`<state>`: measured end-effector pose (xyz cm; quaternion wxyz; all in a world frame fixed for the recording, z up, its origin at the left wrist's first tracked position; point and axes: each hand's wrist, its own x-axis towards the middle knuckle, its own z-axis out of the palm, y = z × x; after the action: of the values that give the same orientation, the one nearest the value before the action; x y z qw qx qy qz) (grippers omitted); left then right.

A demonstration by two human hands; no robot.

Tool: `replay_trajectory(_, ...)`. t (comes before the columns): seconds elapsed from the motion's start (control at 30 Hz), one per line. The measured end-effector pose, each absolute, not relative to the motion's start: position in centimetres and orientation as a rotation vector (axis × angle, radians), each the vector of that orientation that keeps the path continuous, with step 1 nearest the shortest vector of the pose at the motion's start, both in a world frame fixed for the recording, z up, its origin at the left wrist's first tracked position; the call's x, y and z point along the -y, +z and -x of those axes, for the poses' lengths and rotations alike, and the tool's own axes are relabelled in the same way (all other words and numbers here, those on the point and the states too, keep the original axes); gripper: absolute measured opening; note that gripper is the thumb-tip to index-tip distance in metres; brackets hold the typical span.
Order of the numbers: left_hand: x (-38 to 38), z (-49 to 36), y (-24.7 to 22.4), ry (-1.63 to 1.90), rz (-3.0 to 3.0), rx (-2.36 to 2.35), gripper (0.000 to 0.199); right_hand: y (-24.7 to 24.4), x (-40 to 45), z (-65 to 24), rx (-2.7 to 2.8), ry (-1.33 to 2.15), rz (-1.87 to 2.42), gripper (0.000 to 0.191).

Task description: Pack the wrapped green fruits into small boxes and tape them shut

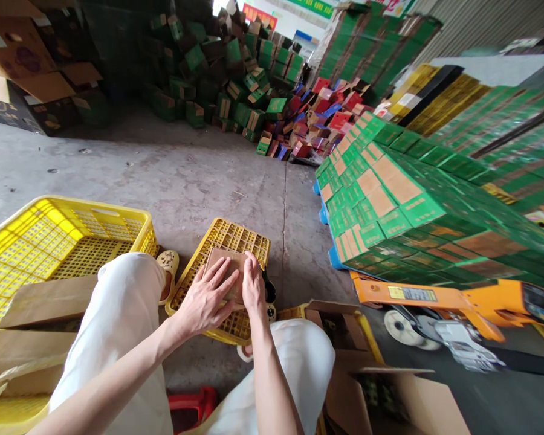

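Observation:
A small brown cardboard box [226, 260] rests on an upturned yellow plastic crate [242, 232] between my knees. My left hand [208, 296] lies over the top of the box, its fingers spread. At the right side of the box, my right hand [252, 284] presses with its fingers together and extended, the tips near the top right corner. The box seems closed; its lower edge is partly hidden by my hands.
A large yellow basket [95, 211] with cardboard stands left. Open cartons [353, 399] sit by my right knee. Beyond them are an orange pallet jack [417, 294] and a pallet of green boxes [381, 193]. Green and red boxes [317, 121] lie heaped behind.

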<state>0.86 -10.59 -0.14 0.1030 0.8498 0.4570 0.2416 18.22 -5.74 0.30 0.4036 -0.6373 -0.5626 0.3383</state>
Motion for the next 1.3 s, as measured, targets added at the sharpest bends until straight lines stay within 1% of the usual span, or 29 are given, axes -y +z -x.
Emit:
replay_trajectory(0.3, 10.6, -1.3, 0.5, 0.723, -2.461, -1.420, 0.067, 0.6, 5.8, -18.2, 1.445, 0.854, 1.607, 0.065)
replay_trajectory(0.57, 10.3, -2.2, 0.3, 0.738, -2.362, -1.518, 0.074, 0.3, 5.5, -18.3, 1.432, 0.861, 1.631, 0.066)
replay_trajectory(0.93, 9.9, -1.8, 0.3, 0.756, -2.298, -1.477, 0.070, -0.1, 5.4, -18.2, 1.419, 0.852, 1.613, 0.066)
replay_trajectory(1.17, 9.9, -2.8, 0.8, 0.749, -2.230, -1.641, 0.075, -0.3, 5.2, -18.3, 1.415, 0.841, 1.621, 0.066)
replay_trajectory(1.3, 9.8, -3.3, 0.7, 0.804, -2.236, -1.697, 0.068, -0.3, 5.0, -18.4, 1.434, 0.835, 1.633, 0.067)
